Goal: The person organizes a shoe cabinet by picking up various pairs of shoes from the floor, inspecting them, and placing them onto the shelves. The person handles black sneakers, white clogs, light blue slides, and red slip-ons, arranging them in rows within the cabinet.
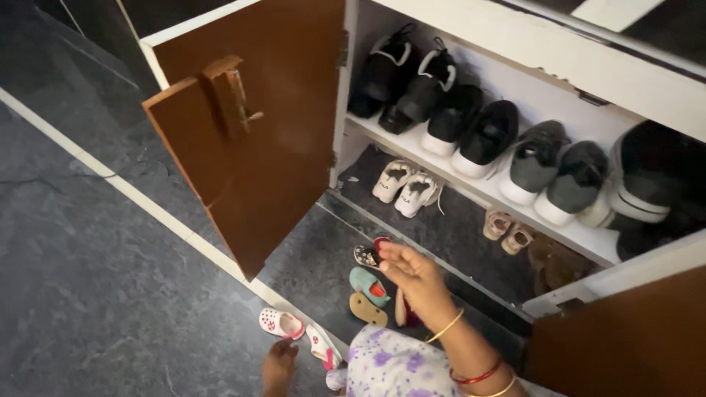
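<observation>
Unclenched, my right hand [412, 276] hovers over small sandals [368, 288] — nothing held. Left hand [279, 365] touches white clog [281, 323], grip unclear — probably light, rubbery; I'd pinch its heel.

1. My right hand [413, 278] hovers over small sandals [370, 294] on the floor [88, 279], before the open cabinet [471, 44].
2. My left hand [279, 365] touches a clog [280, 323], left of them.
3. Sneakers [471, 132] line the shelf [581, 235] above.
</observation>
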